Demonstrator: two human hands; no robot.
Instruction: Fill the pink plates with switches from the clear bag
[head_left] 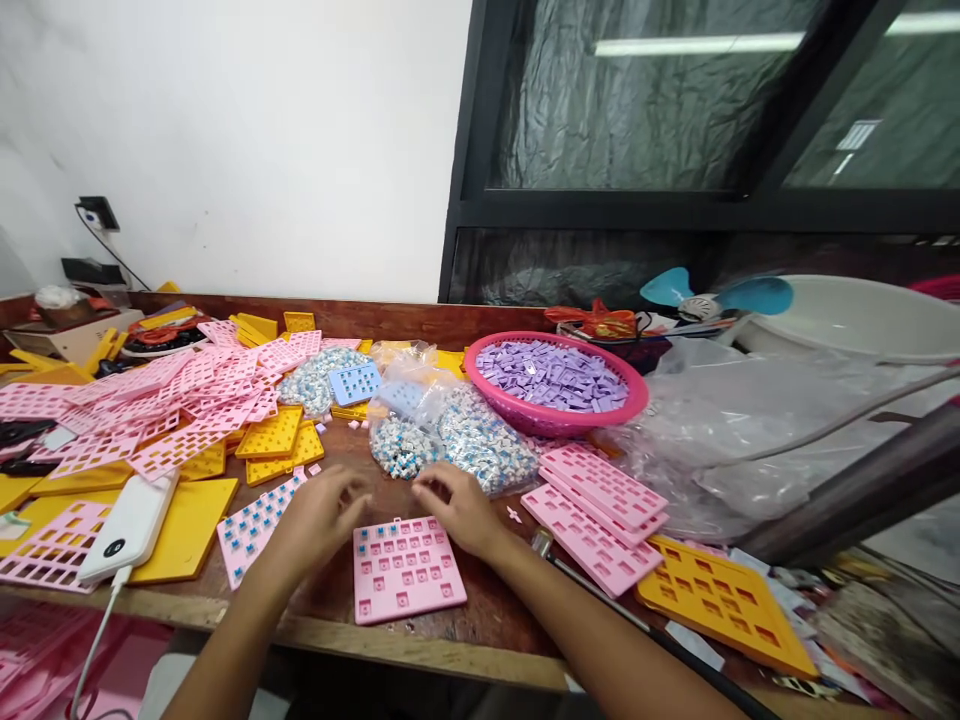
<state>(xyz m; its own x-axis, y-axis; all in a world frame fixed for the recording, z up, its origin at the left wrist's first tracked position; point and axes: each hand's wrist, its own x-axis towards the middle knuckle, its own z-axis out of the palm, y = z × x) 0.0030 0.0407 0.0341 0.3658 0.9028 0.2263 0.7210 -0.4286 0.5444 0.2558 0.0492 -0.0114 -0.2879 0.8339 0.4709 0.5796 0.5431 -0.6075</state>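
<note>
A pink plastic keypad plate (409, 595) lies flat near the table's front edge, with several blue switches set along its top row and many square holes bare. My left hand (322, 510) hovers at its upper left, thumb and fingers curved but apart, with nothing seen in them. At the plate's upper right, my right hand (461, 510) has its fingertips drawn together beside a heap of small blue-and-white switches (405, 447); anything pinched there is too small to make out. Another pink plate (251, 525), filled with blue switches, lies partly behind my left hand.
A clear bag of switches (487, 440) sits behind my right hand, near a pink basket (637, 390) of small purple pieces. Stacked pink plates (592, 520) and a yellow plate (731, 605) lie right. Left are piled pink plates (172, 390) and a white power bank (131, 530) with a cable.
</note>
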